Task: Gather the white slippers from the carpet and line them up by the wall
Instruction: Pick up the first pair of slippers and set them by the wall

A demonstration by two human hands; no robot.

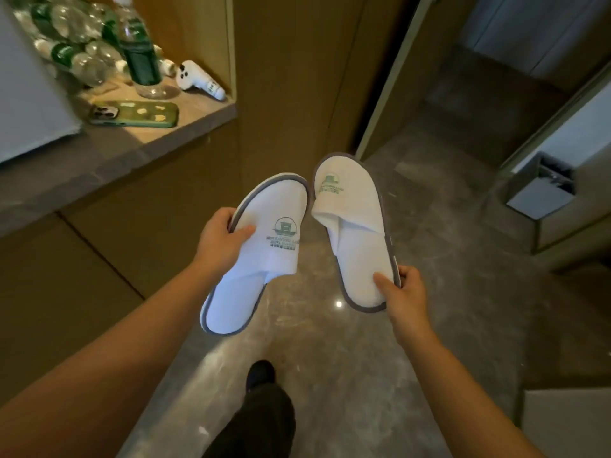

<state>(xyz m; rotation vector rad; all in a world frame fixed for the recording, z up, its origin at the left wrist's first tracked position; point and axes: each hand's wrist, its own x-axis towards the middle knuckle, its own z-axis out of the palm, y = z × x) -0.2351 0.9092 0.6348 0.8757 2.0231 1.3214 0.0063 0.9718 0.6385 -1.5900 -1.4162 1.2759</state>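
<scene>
I hold two white slippers with grey edging and a green logo in the air over a glossy stone floor. My left hand (221,238) grips the left slipper (264,246) by its side edge, thumb on top of the upper. My right hand (401,294) pinches the heel end of the right slipper (353,219), whose toe points away from me. The toes of the two slippers nearly touch. No carpet is in view.
A wooden cabinet wall (291,94) stands straight ahead. On the counter (139,150) at left lie a green phone (135,114), a white controller (198,81) and several plastic bottles (82,38). A doorway opens at right. My dark shoe (261,375) is below on the floor.
</scene>
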